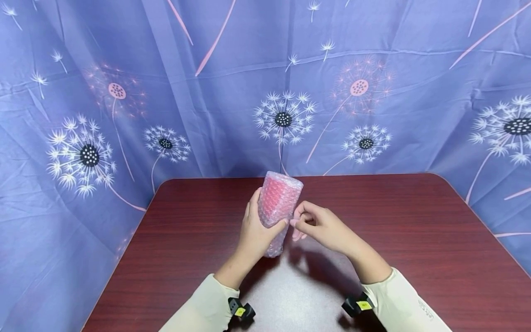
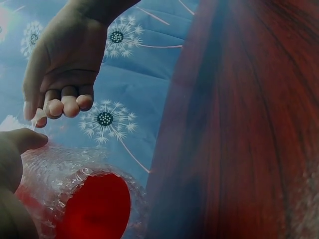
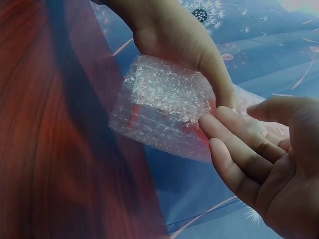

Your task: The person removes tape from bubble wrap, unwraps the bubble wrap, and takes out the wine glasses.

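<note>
A red, roughly cylindrical thing wrapped in clear bubble wrap (image 1: pixel 279 196) is held tilted over the table by my left hand (image 1: pixel 258 230). The thumb lies across its near side, and the fingers go round the far left side, partly hidden. Its round red end (image 2: pixel 97 206) shows in the left wrist view. My right hand (image 1: pixel 325 227) is at the right edge of the package, thumb and index tips close together on a thin clear bit of the wrap. Its other fingers (image 3: pixel 239 164) are loosely bent beside the bubble wrap (image 3: pixel 169 94) in the right wrist view.
The dark red wooden table (image 1: pixel 186 221) spreads under both hands, with a bright light patch near its front. Behind it hangs a blue curtain (image 1: pixel 232 115) with dandelion prints. Black wrist cameras sit at both sleeves.
</note>
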Available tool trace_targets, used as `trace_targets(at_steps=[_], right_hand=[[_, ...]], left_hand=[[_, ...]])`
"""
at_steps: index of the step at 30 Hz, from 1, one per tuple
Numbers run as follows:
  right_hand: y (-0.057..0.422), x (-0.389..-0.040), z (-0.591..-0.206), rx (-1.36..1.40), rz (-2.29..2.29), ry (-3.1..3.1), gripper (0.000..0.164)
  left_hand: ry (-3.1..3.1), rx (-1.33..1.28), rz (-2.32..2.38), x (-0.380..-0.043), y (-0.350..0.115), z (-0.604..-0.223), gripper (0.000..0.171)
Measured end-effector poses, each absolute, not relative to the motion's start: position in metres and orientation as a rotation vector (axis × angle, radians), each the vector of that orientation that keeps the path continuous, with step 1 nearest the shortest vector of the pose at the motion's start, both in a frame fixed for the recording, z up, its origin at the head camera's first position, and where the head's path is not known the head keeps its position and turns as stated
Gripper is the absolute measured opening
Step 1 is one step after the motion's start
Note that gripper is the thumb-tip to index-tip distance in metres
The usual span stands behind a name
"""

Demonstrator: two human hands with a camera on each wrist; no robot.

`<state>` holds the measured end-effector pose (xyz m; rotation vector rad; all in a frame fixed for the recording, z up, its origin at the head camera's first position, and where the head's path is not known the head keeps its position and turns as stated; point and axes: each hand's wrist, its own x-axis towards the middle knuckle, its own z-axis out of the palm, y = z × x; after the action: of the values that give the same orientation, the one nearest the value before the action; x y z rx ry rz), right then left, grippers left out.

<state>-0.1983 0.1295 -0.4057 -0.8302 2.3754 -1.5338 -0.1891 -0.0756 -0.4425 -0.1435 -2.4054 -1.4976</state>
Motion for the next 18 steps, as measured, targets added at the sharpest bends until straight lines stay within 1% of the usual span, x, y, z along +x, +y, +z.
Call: trace_targets(at_steps=[2, 5, 18], right_hand=[[0.1287, -0.1981, -0.4061, -0.815, -1.521, 2.401, 0.016], [0.1277, -0.1979, -0.4064, -0.806, -1.518, 2.405, 0.018], [0.1257, -0.1956, -0.4039, -0.809, -1.521, 2.352, 0.018]], left_hand=[[-2.406, -0.149, -1.491, -0.1888, -0.0753, -0.4430, 0.102], [-2.407, -0.158, -1.474, -0.1886, -0.0748, -0.4435, 0.102], [-2.398, -0.138, -1.423, -0.1884, -0.0744, -0.4432, 0.100]])
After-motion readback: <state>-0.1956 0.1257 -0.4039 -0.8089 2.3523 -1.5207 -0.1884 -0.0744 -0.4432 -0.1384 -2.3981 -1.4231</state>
